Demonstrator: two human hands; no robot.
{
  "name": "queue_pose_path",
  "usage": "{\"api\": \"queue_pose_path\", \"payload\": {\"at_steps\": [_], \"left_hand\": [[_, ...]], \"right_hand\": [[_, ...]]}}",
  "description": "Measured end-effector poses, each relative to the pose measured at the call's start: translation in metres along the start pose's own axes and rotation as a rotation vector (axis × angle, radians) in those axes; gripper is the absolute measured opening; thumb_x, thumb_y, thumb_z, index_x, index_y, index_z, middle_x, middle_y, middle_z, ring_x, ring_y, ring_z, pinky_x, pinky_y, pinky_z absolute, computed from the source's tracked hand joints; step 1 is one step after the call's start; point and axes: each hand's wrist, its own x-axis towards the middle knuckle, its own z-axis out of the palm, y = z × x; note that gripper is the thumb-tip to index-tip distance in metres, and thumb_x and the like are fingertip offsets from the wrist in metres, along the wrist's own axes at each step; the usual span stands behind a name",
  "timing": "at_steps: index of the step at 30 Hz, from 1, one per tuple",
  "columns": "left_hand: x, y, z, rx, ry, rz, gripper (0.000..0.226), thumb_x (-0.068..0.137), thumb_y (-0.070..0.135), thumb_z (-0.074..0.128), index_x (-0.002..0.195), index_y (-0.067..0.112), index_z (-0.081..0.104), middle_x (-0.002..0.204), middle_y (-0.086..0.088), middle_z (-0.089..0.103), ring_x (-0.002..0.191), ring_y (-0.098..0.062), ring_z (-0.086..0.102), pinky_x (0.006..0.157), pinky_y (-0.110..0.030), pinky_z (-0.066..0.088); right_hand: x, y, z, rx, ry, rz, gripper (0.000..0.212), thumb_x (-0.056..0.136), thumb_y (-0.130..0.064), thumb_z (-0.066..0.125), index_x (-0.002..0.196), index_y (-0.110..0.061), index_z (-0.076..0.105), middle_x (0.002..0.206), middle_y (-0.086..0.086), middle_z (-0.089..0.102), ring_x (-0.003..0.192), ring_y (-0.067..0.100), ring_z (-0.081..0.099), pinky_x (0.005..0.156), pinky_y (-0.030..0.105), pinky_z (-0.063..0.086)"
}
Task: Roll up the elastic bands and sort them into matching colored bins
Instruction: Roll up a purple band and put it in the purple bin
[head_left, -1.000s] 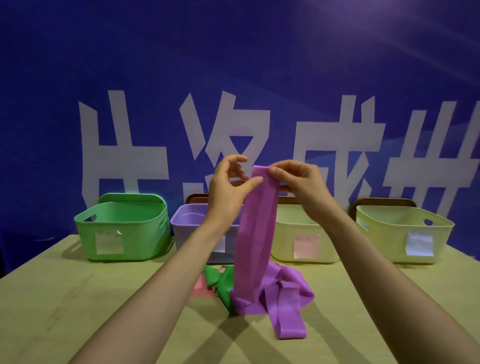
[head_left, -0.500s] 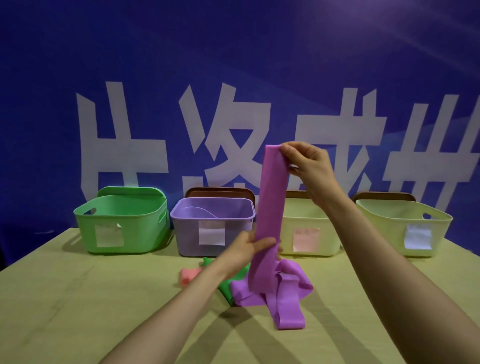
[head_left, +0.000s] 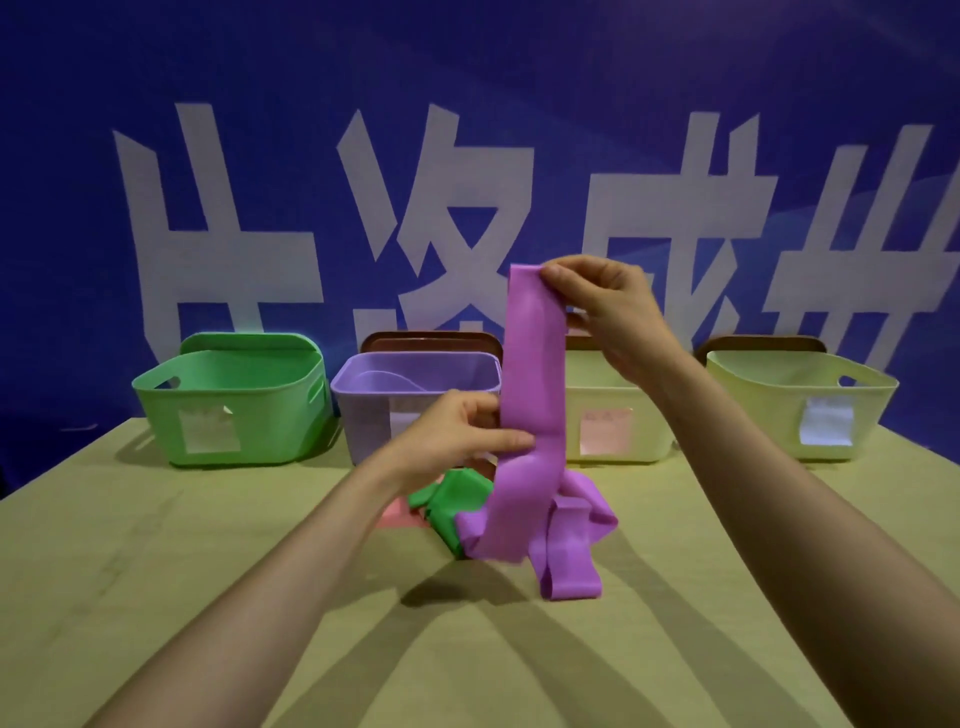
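Purple elastic band (head_left: 535, 364) hanging upright, top end pinched between right hand (head_left: 608, 312) fingers (head_left: 558, 273), mid-length gripped by left hand (head_left: 457, 431) fingers; lower part heaped on counter (head_left: 156, 571) beneath left fingers, touching green band (head_left: 452, 499). Purple bin (head_left: 363, 387) just behind left fingers, green bin (head_left: 260, 405) off to their left.

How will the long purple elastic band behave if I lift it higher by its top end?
Likely floppy: the long purple elastic band hangs limp from the right hand, its tail crumpled on the tan table. Probably light: a fingertip pinch holds it up. Lifting may drag the crumpled green elastic band touching its heap.
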Motion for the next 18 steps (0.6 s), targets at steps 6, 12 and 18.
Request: {"api": "queue_pose_path", "payload": {"at_steps": [6, 12, 18], "left_hand": [[-0.04, -0.019, 0.018, -0.132, -0.074, -0.119, 0.025, 0.079, -0.003, 0.07, 0.096, 0.015, 0.071, 0.087, -0.001, 0.075, 0.071, -0.011, 0.067, 0.052, -0.019, 0.051], [-0.047, -0.102, 0.02, 0.327, -0.007, -0.342, 0.048, 0.068, 0.033, 0.085, 0.104, 0.009, 0.064, 0.099, -0.006, 0.069, 0.081, -0.012, 0.059, 0.084, -0.032, 0.051], [-0.002, -0.104, 0.012, 0.269, 0.252, -0.292, 0.052, 0.076, 0.025, 0.08, 0.115, 0.008, 0.051, 0.101, -0.001, 0.057, 0.087, -0.012, 0.055, 0.066, -0.021, 0.047]], "right_hand": [[-0.027, 0.046, 0.007, 0.025, -0.052, 0.154, 0.009, 0.092, -0.016, 0.06, 0.088, -0.015, 0.068, 0.074, -0.004, 0.066, 0.067, 0.006, 0.06, 0.059, 0.019, 0.05], [-0.091, 0.159, 0.025, -0.033, -0.246, 0.464, 0.012, 0.093, -0.013, 0.059, 0.083, -0.014, 0.065, 0.067, -0.003, 0.054, 0.064, 0.007, 0.052, 0.057, 0.016, 0.048], [-0.094, 0.181, 0.035, 0.011, -0.177, 0.458, 0.012, 0.094, -0.012, 0.058, 0.085, -0.012, 0.065, 0.058, -0.013, 0.054, 0.055, -0.001, 0.047, 0.051, 0.013, 0.041]]}}
